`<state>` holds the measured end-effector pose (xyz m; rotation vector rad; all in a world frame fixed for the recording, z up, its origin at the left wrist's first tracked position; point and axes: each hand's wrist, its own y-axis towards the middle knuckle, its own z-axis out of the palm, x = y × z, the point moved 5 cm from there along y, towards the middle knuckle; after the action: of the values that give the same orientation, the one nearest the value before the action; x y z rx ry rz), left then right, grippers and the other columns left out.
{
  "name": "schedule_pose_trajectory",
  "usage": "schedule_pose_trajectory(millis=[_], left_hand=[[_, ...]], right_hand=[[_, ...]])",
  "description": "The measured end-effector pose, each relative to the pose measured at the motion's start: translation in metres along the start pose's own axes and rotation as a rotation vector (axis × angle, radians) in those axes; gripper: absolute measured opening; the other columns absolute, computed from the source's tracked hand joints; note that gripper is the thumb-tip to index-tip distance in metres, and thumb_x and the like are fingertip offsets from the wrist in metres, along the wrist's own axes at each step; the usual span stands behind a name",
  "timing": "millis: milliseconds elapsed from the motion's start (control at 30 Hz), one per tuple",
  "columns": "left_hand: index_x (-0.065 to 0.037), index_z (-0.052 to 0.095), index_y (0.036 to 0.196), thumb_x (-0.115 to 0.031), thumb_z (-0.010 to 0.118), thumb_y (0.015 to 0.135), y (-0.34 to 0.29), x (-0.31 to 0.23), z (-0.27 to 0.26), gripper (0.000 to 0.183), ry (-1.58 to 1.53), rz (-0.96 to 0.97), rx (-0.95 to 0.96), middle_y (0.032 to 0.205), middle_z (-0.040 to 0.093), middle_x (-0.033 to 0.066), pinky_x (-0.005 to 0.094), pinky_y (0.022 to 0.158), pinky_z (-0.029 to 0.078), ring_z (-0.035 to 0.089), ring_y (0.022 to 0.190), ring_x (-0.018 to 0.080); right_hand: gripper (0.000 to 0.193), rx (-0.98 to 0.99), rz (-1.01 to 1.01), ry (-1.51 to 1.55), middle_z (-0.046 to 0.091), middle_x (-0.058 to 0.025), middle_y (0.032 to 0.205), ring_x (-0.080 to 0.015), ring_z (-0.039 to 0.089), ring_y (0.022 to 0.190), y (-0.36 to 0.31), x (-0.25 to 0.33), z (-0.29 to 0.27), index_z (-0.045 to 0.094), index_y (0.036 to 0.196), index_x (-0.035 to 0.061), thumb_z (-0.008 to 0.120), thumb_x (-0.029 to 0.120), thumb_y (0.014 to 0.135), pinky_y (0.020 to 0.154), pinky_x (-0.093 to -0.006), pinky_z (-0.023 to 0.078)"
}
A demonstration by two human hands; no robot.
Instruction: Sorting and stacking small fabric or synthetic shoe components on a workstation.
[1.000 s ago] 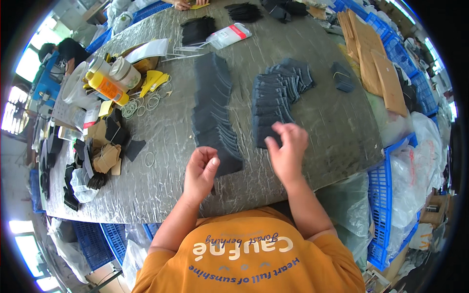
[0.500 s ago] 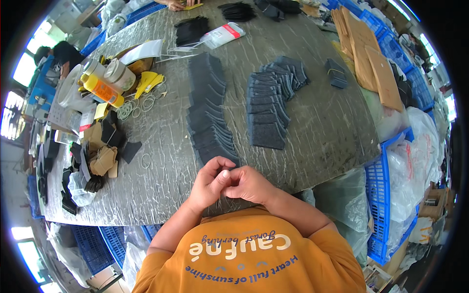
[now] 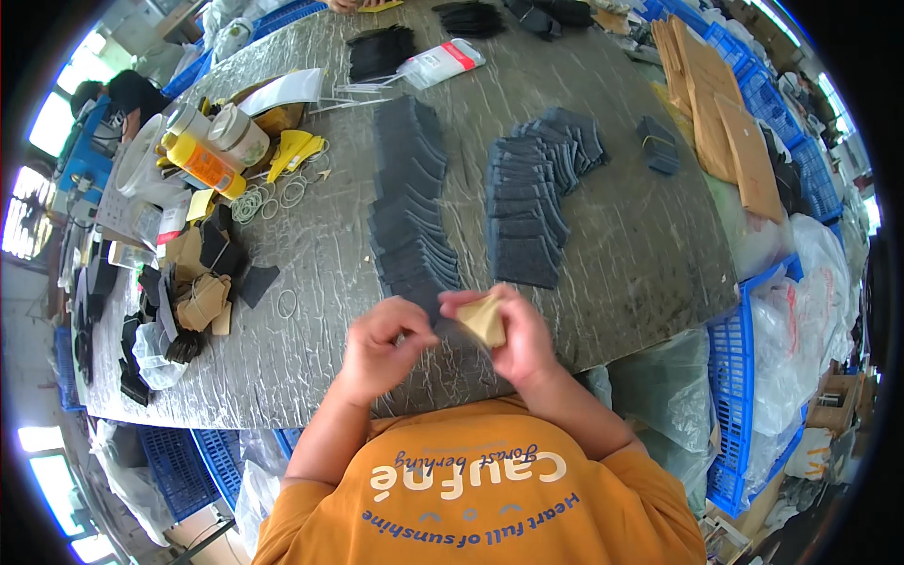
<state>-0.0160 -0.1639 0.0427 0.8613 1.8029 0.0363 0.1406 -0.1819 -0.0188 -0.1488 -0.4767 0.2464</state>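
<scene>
My right hand grips a small tan piece that looks like a folded bit of leather or card. Just to its left, my left hand has its fingers curled into a pinch; whatever may be between them is too small to make out. Beyond both hands runs a long overlapping row of dark blue-grey flat pieces, its near end partly behind my left hand. A second, curved row of similar dark pieces lies to the right, close past my right hand.
At left stand a yellow glue bottle and a lidded jar, near rubber bands and a heap of brown and black scraps. A banded dark bundle and brown paper packets lie right. A blue crate flanks the table.
My hands have moved apart from each other. The right has turned and drawn rightward, bringing the tan piece into sight; the left has shifted slightly left. The whole view has moved a little.
</scene>
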Motion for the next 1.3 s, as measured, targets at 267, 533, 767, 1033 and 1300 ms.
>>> schedule_pose_trajectory(millis=[267, 533, 767, 1033, 1300], left_hand=[[-0.003, 0.062, 0.079, -0.006, 0.067, 0.079, -0.041, 0.082, -0.026, 0.006, -0.208, -0.898, -0.254, 0.065, 0.056, -0.0048, 0.0200, 0.052, 0.036, 0.046, 0.057, 0.0032], [-0.003, 0.064, 0.079, -0.005, 0.067, 0.078, -0.031, 0.083, -0.017, 0.004, -0.080, -0.948, -0.207, 0.067, 0.057, -0.0043, 0.0189, 0.052, 0.035, 0.047, 0.058, 0.0029], [-0.002, 0.065, 0.078, -0.006, 0.068, 0.078, -0.028, 0.080, -0.016, 0.006, -0.058, -0.953, -0.234, 0.066, 0.058, -0.0037, 0.0197, 0.053, 0.036, 0.048, 0.058, 0.0038], [-0.001, 0.065, 0.079, -0.007, 0.069, 0.077, -0.027, 0.080, -0.017, 0.007, -0.014, -0.960, -0.240, 0.067, 0.059, -0.0025, 0.0203, 0.053, 0.038, 0.049, 0.058, 0.0043], [0.001, 0.067, 0.079, -0.010, 0.069, 0.077, -0.026, 0.079, -0.017, 0.011, 0.098, -0.892, -0.275, 0.065, 0.062, 0.0026, 0.0237, 0.055, 0.043, 0.052, 0.058, 0.0078]], right_hand=[[0.008, -0.235, -0.276, -0.054, 0.040, 0.0002, 0.066, -0.0081, 0.036, 0.054, 0.000, 0.054, -0.047, 0.042, 0.083, 0.0107, 0.041, 0.003, 0.084, 0.050, -0.0248, 0.031], [0.011, -0.285, -0.275, -0.364, 0.038, 0.0033, 0.063, -0.0043, 0.031, 0.047, -0.010, 0.039, -0.059, 0.045, 0.089, 0.0090, 0.046, -0.002, 0.087, 0.045, -0.0213, 0.028], [0.008, -0.215, -0.289, -0.679, 0.047, 0.0034, 0.073, -0.0048, 0.039, 0.056, -0.012, 0.033, -0.058, 0.051, 0.088, 0.0063, 0.054, 0.000, 0.086, 0.050, -0.0206, 0.033], [0.015, 0.173, -0.596, -1.640, 0.064, -0.0091, 0.104, -0.0251, 0.060, 0.065, -0.021, 0.016, -0.006, 0.063, 0.092, 0.0038, 0.063, 0.004, 0.077, 0.064, -0.0322, 0.050], [0.050, 0.419, -0.535, -2.154, 0.054, -0.0062, 0.129, -0.0187, 0.057, 0.058, -0.026, -0.003, 0.004, 0.059, 0.119, 0.0066, 0.070, 0.023, 0.073, 0.058, -0.0327, 0.048]])
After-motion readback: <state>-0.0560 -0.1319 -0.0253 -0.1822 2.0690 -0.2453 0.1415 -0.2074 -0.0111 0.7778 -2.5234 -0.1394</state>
